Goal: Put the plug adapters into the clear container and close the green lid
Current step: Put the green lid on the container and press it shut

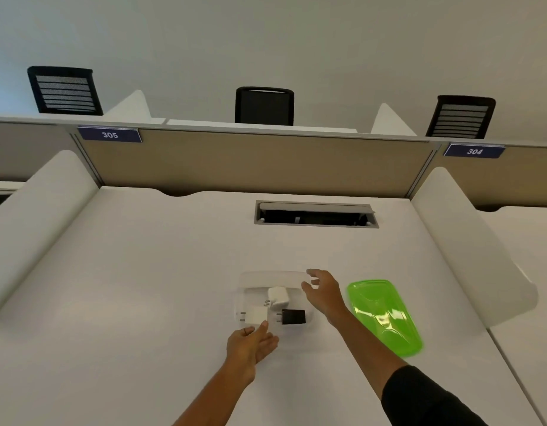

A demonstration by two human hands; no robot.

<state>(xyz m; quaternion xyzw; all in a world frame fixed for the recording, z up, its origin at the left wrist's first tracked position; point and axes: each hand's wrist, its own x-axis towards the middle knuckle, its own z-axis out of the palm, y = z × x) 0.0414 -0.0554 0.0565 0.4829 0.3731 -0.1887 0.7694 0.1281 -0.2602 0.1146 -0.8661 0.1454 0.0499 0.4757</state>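
White desk (143,272): clear container (272,276) holds two white adapters (278,296), one black (293,316); both hands (322,292) spread, empty.

The clear plastic container (273,276) stands open-topped; 3 plug adapters (278,297) crowd its floor. The translucent green lid (384,315) lies apart, bare white desk (143,287) around.

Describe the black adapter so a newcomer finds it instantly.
On the white desk, find the clear container left of the green lid. The black adapter lies in its near right corner, prongs pointing left. It is the only dark one; the other two adapters are white.
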